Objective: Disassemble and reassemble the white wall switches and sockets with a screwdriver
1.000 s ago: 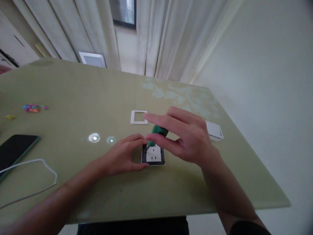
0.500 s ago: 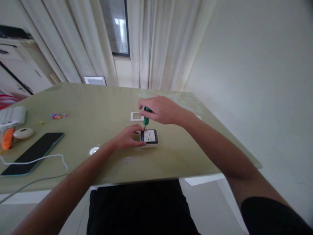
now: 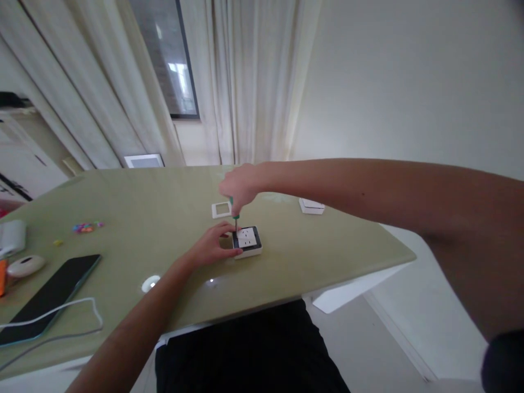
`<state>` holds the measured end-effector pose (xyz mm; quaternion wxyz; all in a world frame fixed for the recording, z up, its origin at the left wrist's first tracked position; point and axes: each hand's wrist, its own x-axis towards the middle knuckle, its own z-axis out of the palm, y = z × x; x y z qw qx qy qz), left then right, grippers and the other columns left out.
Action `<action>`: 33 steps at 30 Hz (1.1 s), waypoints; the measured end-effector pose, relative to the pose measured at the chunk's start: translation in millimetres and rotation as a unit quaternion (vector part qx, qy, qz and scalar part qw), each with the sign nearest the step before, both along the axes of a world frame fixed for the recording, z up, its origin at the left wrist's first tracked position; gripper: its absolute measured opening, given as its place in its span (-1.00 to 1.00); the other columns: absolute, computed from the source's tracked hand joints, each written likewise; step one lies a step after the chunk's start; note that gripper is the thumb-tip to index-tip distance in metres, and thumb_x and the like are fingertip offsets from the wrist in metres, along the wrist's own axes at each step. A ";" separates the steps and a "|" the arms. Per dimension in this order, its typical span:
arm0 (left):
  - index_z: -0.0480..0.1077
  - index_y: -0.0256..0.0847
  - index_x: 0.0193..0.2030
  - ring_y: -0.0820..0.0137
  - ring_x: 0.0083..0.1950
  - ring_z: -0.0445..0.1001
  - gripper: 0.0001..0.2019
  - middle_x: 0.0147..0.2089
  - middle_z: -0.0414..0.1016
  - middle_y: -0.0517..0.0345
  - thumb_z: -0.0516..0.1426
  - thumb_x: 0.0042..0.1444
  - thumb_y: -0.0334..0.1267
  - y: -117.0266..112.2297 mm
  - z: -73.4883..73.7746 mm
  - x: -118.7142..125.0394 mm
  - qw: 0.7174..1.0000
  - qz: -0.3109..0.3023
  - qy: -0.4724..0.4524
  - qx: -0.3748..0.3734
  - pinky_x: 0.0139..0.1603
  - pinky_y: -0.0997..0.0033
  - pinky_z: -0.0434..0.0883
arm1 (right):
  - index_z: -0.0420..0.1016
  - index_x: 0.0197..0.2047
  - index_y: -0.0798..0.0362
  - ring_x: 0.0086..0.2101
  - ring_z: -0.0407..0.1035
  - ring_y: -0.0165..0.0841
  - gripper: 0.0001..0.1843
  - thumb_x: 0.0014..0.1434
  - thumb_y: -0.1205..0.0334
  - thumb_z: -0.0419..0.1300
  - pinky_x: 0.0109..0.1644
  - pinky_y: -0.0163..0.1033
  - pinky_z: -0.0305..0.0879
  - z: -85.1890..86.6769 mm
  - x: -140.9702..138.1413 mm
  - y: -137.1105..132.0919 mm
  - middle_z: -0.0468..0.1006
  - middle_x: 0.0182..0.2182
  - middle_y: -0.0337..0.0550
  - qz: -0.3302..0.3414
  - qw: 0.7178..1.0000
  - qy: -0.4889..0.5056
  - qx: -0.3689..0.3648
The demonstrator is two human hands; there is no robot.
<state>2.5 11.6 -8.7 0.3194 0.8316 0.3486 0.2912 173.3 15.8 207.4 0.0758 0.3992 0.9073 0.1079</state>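
Note:
A wall socket (image 3: 248, 240), white face in a dark frame, lies flat on the green table (image 3: 164, 207). My left hand (image 3: 210, 246) grips its left edge with curled fingers. My right hand (image 3: 239, 186) is closed in a fist over a green-handled screwdriver (image 3: 234, 212), held upright with its tip on the socket's upper left corner. Only the lower end of the handle and the shaft show below the fist.
A white square frame (image 3: 221, 209) lies behind the socket and a white cover plate (image 3: 311, 206) at the right. At the left lie a dark phone (image 3: 49, 298), a white cable (image 3: 61, 311), a white mouse (image 3: 25, 265) and coloured bits (image 3: 85, 226).
The camera has pulled back and up. My right hand went from open fingers around the handle to a fist on the upright screwdriver. The left hand stays on the socket.

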 end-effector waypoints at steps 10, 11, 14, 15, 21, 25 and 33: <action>0.60 -0.08 0.18 0.02 0.17 0.63 -0.45 0.16 0.61 -0.03 0.44 0.09 0.07 1.7 -1.7 0.1 1.000 -0.005 -0.004 0.008 0.18 -0.01 0.64 | 0.48 -0.66 0.20 -0.35 0.58 -0.45 -0.56 0.13 0.21 0.49 -0.18 -0.39 0.41 -1.1 -15.4 18.0 0.56 -0.64 -0.32 -0.028 0.997 0.008 -0.069; 0.60 -0.08 0.18 0.02 0.17 0.63 -0.45 0.17 0.61 -0.03 0.44 0.09 0.07 1.5 -1.6 0.1 1.000 -0.006 -0.005 0.009 0.18 0.00 0.65 | 0.47 -0.67 0.21 -0.37 0.57 -0.44 -0.55 0.11 0.21 0.50 -0.21 -0.38 0.41 -1.3 -16.5 19.2 0.53 -0.67 -0.34 -0.021 0.997 -0.008 -0.077; 0.61 -0.08 0.18 0.02 0.17 0.64 -0.46 0.17 0.61 -0.03 0.44 0.09 0.06 1.4 -1.7 0.0 1.000 -0.007 -0.005 0.013 0.17 0.02 0.65 | 0.42 -0.68 0.26 -0.41 0.55 -0.46 -0.54 0.04 0.26 0.53 -0.26 -0.39 0.37 -1.3 -18.4 18.9 0.42 -0.74 -0.44 0.002 0.994 -0.058 -0.089; 0.60 -0.09 0.17 0.02 0.17 0.64 -0.46 0.16 0.61 -0.03 0.44 0.09 0.06 1.4 -1.7 0.0 1.000 -0.007 -0.005 0.014 0.16 0.02 0.65 | 0.41 -0.69 0.28 -0.42 0.55 -0.47 -0.52 0.06 0.24 0.51 -0.26 -0.39 0.35 -0.9 -18.7 18.0 0.39 -0.75 -0.45 0.007 0.994 -0.068 -0.087; 0.60 -0.10 0.16 0.04 0.15 0.64 -0.47 0.14 0.60 -0.04 0.43 0.10 0.05 1.2 -0.6 0.9 1.000 -0.009 -0.003 0.025 0.15 0.04 0.64 | 0.53 -0.53 0.25 -0.34 0.60 -0.40 -0.60 0.06 0.21 0.61 -0.19 -0.35 0.48 3.8 -20.3 12.6 0.54 -0.61 -0.40 0.020 0.988 -0.129 -0.087; 0.60 -0.10 0.14 0.05 0.14 0.64 -0.50 0.13 0.61 -0.02 0.43 0.09 0.02 -1.1 2.2 1.9 0.999 -0.010 -0.001 0.033 0.12 0.07 0.64 | 0.61 -0.31 0.22 -0.32 0.61 -0.41 -0.65 0.45 0.13 0.34 -0.17 -0.29 0.58 2.4 -20.4 9.7 0.66 -0.35 -0.30 0.007 0.984 -0.151 -0.094; 0.63 -0.13 0.12 0.08 0.07 0.64 -0.51 0.08 0.62 -0.01 0.44 0.07 0.00 -1.5 1.9 3.4 0.999 0.000 -0.001 0.047 0.07 0.10 0.63 | 0.51 -0.64 0.11 -0.42 0.59 -0.36 -0.61 -0.03 0.22 0.61 -0.25 -0.32 0.47 1.7 -28.2 20.0 0.58 -0.64 -0.33 0.010 0.981 -0.151 -0.118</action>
